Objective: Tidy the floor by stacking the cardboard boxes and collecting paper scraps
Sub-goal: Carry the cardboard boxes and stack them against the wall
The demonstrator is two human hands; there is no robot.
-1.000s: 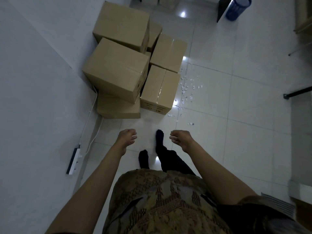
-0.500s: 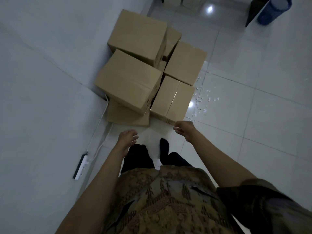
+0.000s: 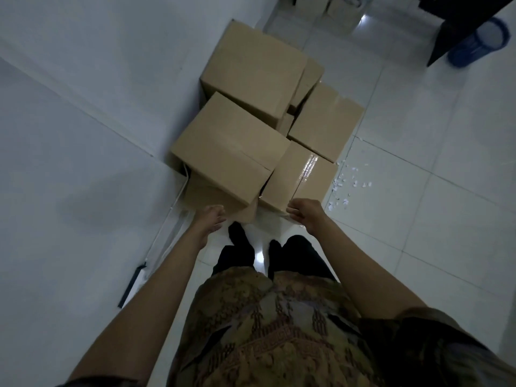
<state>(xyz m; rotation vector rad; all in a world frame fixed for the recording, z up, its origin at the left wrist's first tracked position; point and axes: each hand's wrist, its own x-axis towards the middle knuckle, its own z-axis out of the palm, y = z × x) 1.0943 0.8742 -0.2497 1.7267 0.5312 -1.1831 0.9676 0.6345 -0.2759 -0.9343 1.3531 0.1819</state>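
Several brown cardboard boxes stand against the white wall. The nearest upper box (image 3: 229,152) sits on a lower box (image 3: 206,198). A taped box (image 3: 300,177) stands to its right, with another box (image 3: 325,121) behind it and a large box (image 3: 251,71) farther back. My left hand (image 3: 210,217) hovers with loosely curled fingers just before the lower box, holding nothing. At the taped box's near edge is my right hand (image 3: 304,210), fingers curled; whether it touches the box I cannot tell. White paper scraps (image 3: 344,185) lie on the tiles right of the boxes.
A white cable runs down the wall to a power strip (image 3: 132,286) on the floor at left. A blue bin (image 3: 479,43) and dark furniture (image 3: 460,20) stand at the far right. More boxes (image 3: 329,4) sit far back. My feet in dark socks stand close to the boxes.
I have stepped closer to the boxes. Both hands moved forward, the right one reaching the taped box's near edge, the left one nearing the lower box.
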